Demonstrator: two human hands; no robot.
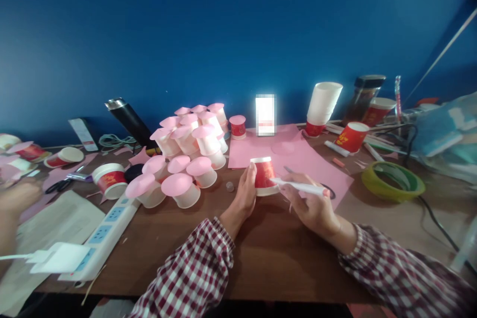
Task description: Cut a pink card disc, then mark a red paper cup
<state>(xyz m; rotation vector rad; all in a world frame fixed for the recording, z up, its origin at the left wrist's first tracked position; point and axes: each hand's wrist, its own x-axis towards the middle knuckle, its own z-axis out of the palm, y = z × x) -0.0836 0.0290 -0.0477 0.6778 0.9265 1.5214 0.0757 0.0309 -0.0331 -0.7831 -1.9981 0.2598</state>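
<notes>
In the head view, my left hand (244, 190) is wrapped around the side of a red paper cup (265, 175) with white bands, which seems to stand upside down just over the table. My right hand (313, 208) grips a white pen-shaped tube (303, 187); its tip meets the cup's right side. Whether it is a glue pen or a marker I cannot tell. Behind both hands lies a pink paper sheet (253, 151), with scissors (330, 190) partly hidden by my right hand. A small clear cap (230, 187) rests left of my left hand.
Several upturned cups with pink paper tops (181, 185) crowd the left. A power strip (100, 233) with a white charger stands nearer. Right are yellow-green tape (393, 181), a red cup (352, 137) and stacked cups (324, 102). Another person's blurred hand (18, 198) is far left.
</notes>
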